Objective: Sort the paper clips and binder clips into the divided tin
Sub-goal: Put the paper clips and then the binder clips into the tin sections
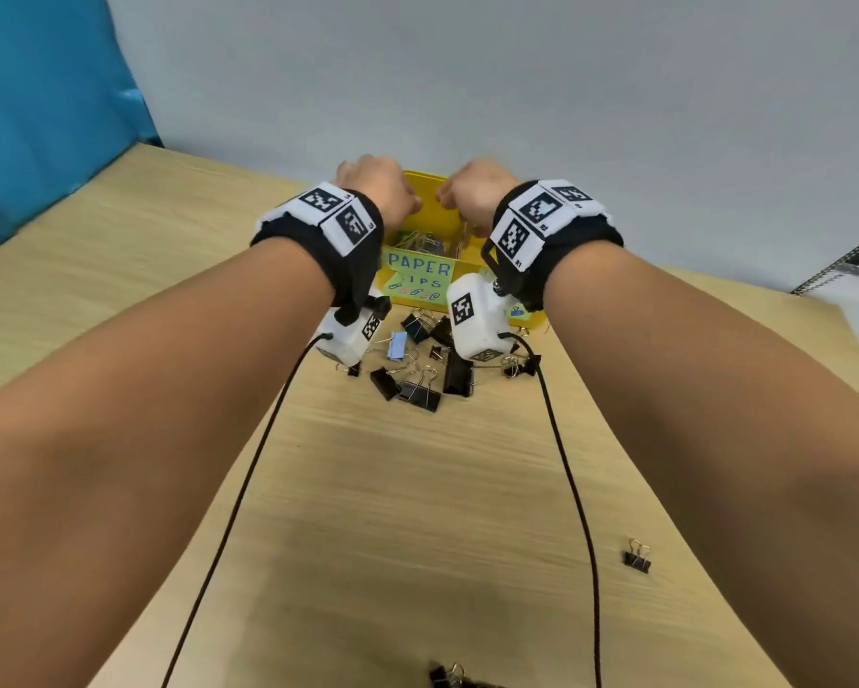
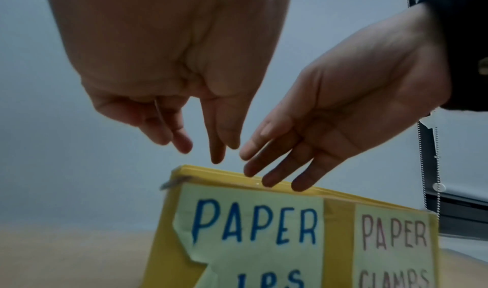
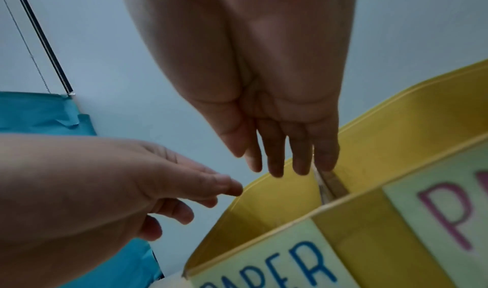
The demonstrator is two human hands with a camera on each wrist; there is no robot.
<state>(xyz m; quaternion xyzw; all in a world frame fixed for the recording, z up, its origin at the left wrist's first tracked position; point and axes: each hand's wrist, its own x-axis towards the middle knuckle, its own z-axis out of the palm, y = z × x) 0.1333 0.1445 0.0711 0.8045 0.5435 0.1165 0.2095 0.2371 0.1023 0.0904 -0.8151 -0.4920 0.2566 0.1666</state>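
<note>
Wooden desk (image 1: 417, 513) | left hand (image 1: 375, 191), right hand (image 1: 474, 191) over divided tin (image 1: 432, 211), likely dropping paper clips (image 1: 420, 239) | right fingers (image 3: 274, 163) straight, empty; left fingers (image 2: 219, 146) hold unclear | next: pinch binder clips (image 1: 420, 389)

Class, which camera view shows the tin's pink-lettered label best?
The left wrist view: the pink-lettered label reads PAPER CLAMPS there. The right wrist view catches only its first letter; in the head view the right wrist's camera covers nearly all of it.

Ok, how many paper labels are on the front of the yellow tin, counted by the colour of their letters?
Blue-lettered label: 1
Pink-lettered label: 1
Total: 2 labels on the tin
</note>
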